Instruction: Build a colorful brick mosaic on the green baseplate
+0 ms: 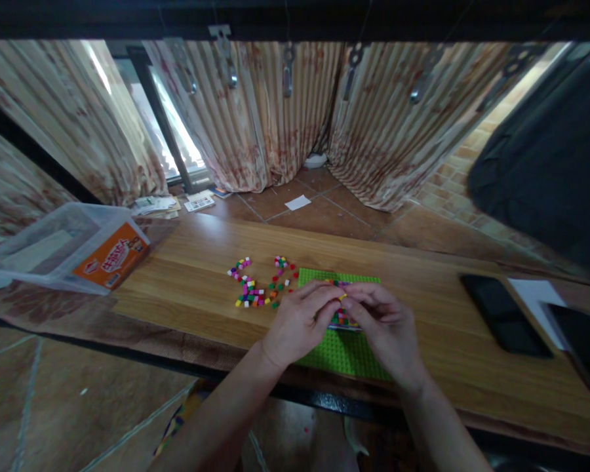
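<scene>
My left hand (305, 321) and my right hand (388, 328) meet over a green studded baseplate (349, 357). Both have their fingers closed, and their thumbs and fingertips come together at a small yellow brick (343, 297). Just beneath the fingertips sits a patch of multicoloured small bricks (343, 319), partly covered by my hands. Whether that patch is fixed to the baseplate or only lies on it I cannot tell. To the left of my left hand, loose coloured bricks (252, 288) are scattered on the wooden table (177, 288).
A clear plastic bin (54, 275) with an orange label stands at the table's left end. On the right lie a black phone (504, 314), a white sheet (535, 298) and another dark device (580, 337). Metal clips (356, 62) hang overhead before striped curtains (295, 118).
</scene>
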A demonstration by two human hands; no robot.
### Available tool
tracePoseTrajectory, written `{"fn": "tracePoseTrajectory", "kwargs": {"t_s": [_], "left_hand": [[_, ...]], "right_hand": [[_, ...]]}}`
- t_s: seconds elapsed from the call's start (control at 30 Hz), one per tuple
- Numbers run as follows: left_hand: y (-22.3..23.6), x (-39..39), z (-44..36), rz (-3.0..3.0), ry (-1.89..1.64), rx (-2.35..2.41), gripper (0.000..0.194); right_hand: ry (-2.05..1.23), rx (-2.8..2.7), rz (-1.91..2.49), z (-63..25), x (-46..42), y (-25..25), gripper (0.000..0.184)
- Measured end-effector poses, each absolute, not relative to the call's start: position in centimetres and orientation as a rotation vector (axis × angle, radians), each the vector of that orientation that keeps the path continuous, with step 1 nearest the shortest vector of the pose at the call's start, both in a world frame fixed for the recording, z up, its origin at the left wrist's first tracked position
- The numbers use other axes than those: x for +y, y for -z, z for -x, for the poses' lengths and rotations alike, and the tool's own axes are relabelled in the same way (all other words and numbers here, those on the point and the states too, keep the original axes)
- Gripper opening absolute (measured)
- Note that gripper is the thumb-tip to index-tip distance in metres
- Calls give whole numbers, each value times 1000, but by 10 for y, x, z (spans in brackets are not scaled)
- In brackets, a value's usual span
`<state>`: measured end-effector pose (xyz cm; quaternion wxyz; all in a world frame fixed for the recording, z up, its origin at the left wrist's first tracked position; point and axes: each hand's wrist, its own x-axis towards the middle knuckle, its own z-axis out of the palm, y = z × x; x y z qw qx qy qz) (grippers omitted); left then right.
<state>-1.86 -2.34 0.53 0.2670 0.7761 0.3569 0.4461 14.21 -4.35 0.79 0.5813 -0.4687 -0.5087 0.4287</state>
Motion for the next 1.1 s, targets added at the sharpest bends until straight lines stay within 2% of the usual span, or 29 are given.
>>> {"fn": "tracePoseTrajectory", "kwargs": {"t_s": [0.23, 0.37, 0.53, 0.83, 1.1], "left_hand": [[-5, -21, 21, -2155, -1129, 1010, 15], [-4, -17, 25, -2105, -1095, 1130, 14], [0, -11, 26, -1891, -1065, 1204, 9], [10, -2, 15, -1457, -1091, 1133, 9], [16, 14, 14, -1108, -1016, 1017, 36]], "right_hand": [[-958, -1316, 1162, -144, -46, -5, 16], [-825, -1255, 1243, -148, -44, -5, 20], [-657, -1077, 1276, -157, -37, -5, 21], [-618, -998, 1359, -166, -30, 2, 20], [-885, -927, 1430, -170, -22, 24, 41]]}}
